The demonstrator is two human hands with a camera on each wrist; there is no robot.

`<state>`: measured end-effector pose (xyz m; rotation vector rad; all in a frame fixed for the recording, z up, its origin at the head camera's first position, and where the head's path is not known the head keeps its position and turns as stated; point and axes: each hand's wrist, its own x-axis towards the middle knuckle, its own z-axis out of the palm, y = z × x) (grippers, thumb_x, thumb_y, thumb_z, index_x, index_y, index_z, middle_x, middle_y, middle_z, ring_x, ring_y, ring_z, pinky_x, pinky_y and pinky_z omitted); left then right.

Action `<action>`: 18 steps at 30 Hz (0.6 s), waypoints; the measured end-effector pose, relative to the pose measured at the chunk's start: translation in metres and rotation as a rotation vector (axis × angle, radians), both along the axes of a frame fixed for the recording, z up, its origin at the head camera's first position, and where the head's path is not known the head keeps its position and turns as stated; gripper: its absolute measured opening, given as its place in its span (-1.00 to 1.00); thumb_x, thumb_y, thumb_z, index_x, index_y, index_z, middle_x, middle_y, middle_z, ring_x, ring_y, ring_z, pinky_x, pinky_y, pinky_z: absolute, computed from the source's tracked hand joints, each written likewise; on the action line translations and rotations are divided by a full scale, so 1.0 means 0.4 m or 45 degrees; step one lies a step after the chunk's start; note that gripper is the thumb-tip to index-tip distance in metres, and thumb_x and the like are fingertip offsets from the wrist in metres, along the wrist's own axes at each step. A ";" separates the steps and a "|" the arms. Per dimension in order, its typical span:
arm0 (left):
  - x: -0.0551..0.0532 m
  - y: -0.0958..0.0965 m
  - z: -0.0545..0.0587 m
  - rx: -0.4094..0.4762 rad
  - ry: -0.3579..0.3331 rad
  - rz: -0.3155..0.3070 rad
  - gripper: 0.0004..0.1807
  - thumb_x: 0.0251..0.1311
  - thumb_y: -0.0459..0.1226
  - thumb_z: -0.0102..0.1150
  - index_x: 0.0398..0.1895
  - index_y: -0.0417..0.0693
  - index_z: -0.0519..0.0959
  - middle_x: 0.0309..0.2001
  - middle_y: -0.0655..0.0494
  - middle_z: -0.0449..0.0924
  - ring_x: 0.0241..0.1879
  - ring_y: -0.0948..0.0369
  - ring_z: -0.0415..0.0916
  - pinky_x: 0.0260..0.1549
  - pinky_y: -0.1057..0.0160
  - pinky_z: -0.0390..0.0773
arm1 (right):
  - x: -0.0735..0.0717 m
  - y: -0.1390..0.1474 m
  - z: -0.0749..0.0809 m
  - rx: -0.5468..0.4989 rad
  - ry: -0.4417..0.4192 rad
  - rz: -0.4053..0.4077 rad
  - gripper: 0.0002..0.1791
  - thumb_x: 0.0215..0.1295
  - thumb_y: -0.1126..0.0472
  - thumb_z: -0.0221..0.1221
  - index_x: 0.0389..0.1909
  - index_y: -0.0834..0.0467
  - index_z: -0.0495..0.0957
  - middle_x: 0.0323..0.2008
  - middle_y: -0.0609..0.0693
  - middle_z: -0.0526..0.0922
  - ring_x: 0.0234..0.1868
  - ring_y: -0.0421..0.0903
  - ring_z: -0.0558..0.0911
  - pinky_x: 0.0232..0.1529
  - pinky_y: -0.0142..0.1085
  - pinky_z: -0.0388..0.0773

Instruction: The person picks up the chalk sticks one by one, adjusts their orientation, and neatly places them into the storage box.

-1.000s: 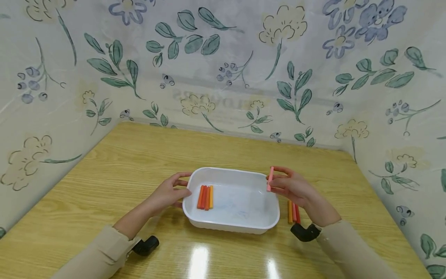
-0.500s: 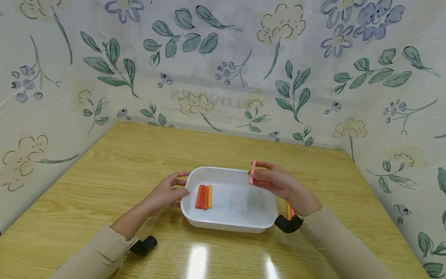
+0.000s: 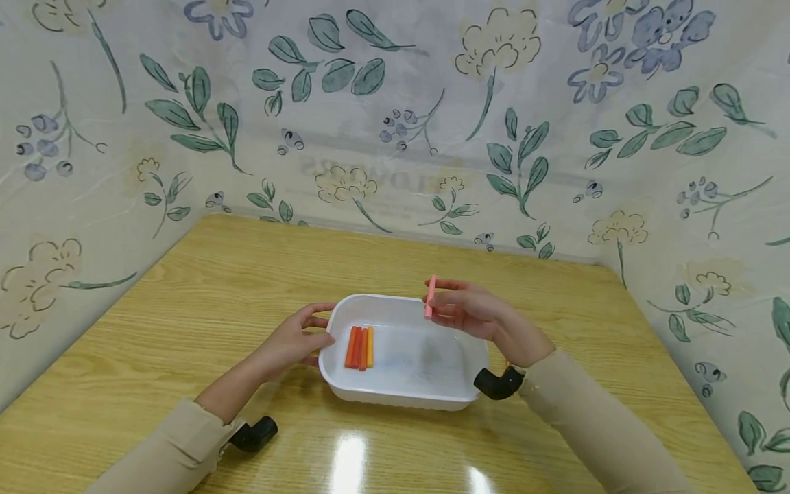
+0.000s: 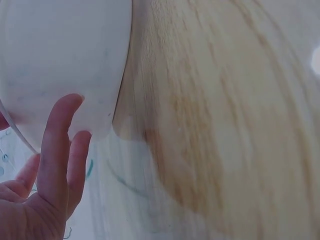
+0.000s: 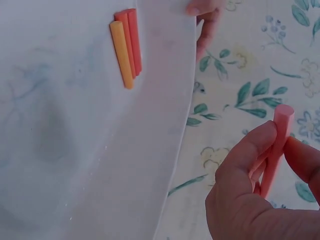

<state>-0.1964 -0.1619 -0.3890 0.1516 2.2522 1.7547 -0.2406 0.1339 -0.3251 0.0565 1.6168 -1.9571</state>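
One pink stick [image 3: 431, 295] is pinched in the right grip [image 3: 481, 314]; the left grip [image 3: 293, 343] clasps the white tub [image 3: 401, 398], thumb inside.

A yellow-brown wooden table [image 3: 265, 264] fills the lower part of the head view, its grain running mostly from side to side; pale sheeting [image 3: 382, 154] rises like a wall behind its far edge and stands along its left and right edges, bending at the far left and far right corners; the print on it mixes green leafy sprigs [image 3: 199, 92], cream-yellow flowers [image 3: 498, 41], blue-violet berries [image 3: 46, 147] and violet blossoms [image 3: 597, 72]; above the far edge, near its middle, faint grey lettering [image 3: 364, 168] shows through (it reads backwards, like "FLOWERS" in a mirror); towards the near edge, two white glare patches [image 3: 350, 463] shine on the glossy wood.
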 end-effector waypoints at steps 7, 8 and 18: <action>-0.001 -0.001 0.001 0.003 0.000 -0.004 -0.35 0.16 -0.41 0.08 0.34 -0.16 0.14 0.15 -0.36 0.24 -0.08 -0.10 0.48 -0.38 0.03 0.64 | -0.026 -0.026 0.001 -0.029 -0.059 0.029 -0.52 0.29 0.43 -0.02 0.25 0.32 0.22 -0.16 0.13 0.49 -0.26 -0.07 0.57 -0.09 -0.26 0.57; 0.000 -0.001 0.001 0.001 0.001 -0.005 -0.35 0.16 -0.41 0.08 0.34 -0.16 0.15 0.14 -0.36 0.24 -0.09 -0.09 0.48 -0.38 0.03 0.64 | -0.030 -0.031 0.000 -0.030 -0.076 0.033 -0.51 0.29 0.43 -0.01 0.26 0.31 0.21 -0.15 0.13 0.48 -0.25 -0.06 0.56 -0.10 -0.27 0.58; 0.001 -0.001 0.000 -0.009 -0.004 0.002 -0.34 0.15 -0.39 0.09 0.34 -0.14 0.15 0.15 -0.35 0.25 -0.08 -0.09 0.47 -0.37 0.03 0.64 | -0.051 -0.088 -0.011 0.040 -0.154 0.125 -0.55 0.31 0.40 0.01 0.23 0.30 0.27 0.00 0.18 0.43 -0.23 -0.02 0.54 -0.21 -0.26 0.61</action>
